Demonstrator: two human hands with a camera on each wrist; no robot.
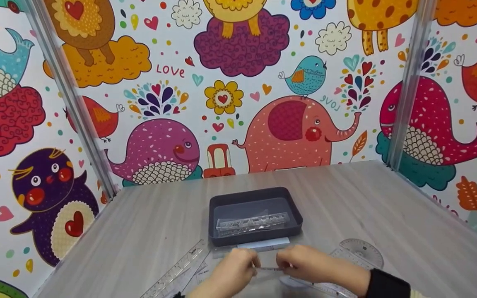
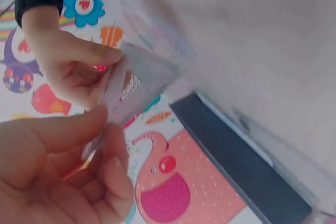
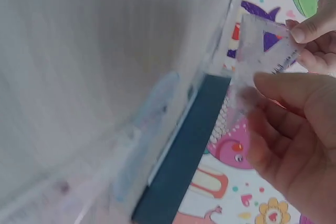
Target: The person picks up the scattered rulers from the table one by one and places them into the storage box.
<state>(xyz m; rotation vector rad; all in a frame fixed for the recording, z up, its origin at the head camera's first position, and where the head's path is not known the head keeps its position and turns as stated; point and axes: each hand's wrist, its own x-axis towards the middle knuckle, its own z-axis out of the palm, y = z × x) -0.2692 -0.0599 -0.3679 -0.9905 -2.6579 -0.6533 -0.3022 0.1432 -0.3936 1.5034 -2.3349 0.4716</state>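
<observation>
1. Holding a clear set square (image 2: 155, 74) between both hands, off the tabletop (image 1: 160, 215) and just near of the dark tray (image 1: 213, 223); in the head view, showing only as a thin edge between the fingertips.
2. With the left hand (image 1: 233, 270), pinching the left end between thumb and curled fingers: a narrow grip on the set square.
3. With the right hand (image 1: 307, 260), pinching the right end, also narrowly. Cannot tell from these angles exactly how far in past the edge.
4. Visible inside the dark tray: clear rulers (image 1: 253, 222), laid left to right. Just beyond the near wall of the tray, on the near side: a pale strip (image 1: 263, 244). Farther left, slanting toward the near edge: a long clear ruler (image 1: 176, 267). Right of the right hand: a clear protractor (image 1: 364, 250).
5. Judged to be at the handling step: steadying one thin piece at both ends, not yet set down.
6. For the next move, probably calls for firming one pinch before loosening the other, and for tilting gently, being thin, smooth and easily slipped.
</observation>
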